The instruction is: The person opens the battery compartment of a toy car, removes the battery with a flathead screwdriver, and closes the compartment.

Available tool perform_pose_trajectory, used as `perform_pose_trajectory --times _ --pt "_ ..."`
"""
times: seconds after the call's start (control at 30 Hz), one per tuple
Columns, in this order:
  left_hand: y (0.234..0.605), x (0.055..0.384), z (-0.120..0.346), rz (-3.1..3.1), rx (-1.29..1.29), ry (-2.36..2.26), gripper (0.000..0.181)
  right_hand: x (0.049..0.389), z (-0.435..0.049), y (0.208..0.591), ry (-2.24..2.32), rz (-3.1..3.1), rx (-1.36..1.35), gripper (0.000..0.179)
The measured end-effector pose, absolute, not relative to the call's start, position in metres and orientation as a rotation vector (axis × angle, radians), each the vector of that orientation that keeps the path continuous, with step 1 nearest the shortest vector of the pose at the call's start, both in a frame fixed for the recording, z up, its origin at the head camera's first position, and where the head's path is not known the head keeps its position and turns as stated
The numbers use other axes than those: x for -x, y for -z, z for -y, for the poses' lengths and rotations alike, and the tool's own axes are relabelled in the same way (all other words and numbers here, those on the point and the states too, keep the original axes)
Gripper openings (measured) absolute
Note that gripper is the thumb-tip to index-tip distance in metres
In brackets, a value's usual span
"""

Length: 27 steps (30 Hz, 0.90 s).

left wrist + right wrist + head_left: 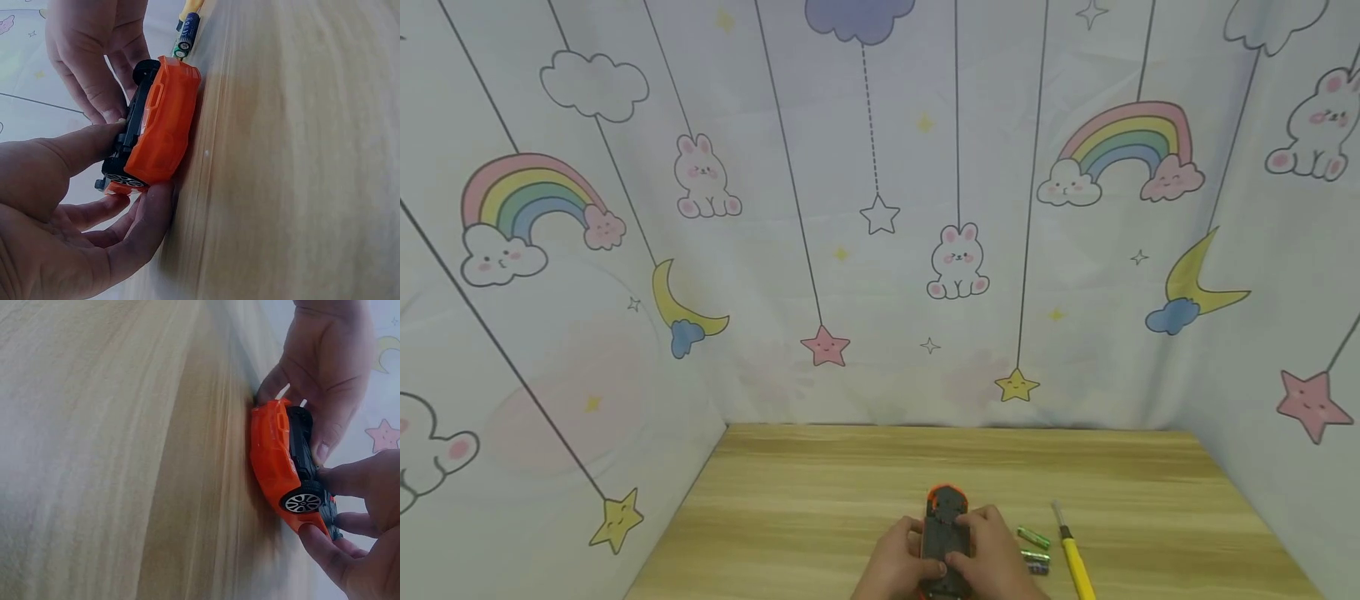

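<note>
An orange toy car lies wheels-up at the front of the table, its black underside facing me. My left hand grips it from the left, thumb across the underside and fingers along the side. From the right, my right hand holds the car, its thumb on the black underside and a finger near the far end. In the left wrist view the orange body sits low over the wood, roof down. A spoked wheel shows close to the right hand's fingers in the right wrist view.
Right of the car lie a green battery and, nearer me, a second green one beside a dark one. Beyond them is a yellow-handled screwdriver. Printed curtains enclose the wooden table behind and at both sides.
</note>
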<state>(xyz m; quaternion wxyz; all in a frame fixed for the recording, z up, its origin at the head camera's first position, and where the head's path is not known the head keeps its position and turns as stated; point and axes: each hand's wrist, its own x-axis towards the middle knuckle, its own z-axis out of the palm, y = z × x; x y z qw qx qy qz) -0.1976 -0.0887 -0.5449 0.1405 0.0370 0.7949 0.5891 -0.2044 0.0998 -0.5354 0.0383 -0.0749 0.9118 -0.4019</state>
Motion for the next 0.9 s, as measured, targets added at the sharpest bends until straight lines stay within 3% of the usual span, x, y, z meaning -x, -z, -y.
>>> perform_pose_trajectory --times 0.53,0.9 --pt "0.548 0.206 0.097 -2.253 -0.014 -1.7 0.031 0.205 -0.098 0.532 1.239 -2.762 0.224 0.048" --pt "0.548 0.211 0.098 -2.222 0.013 -1.72 0.029 0.204 -0.092 0.53 1.209 -2.814 0.175 0.073"
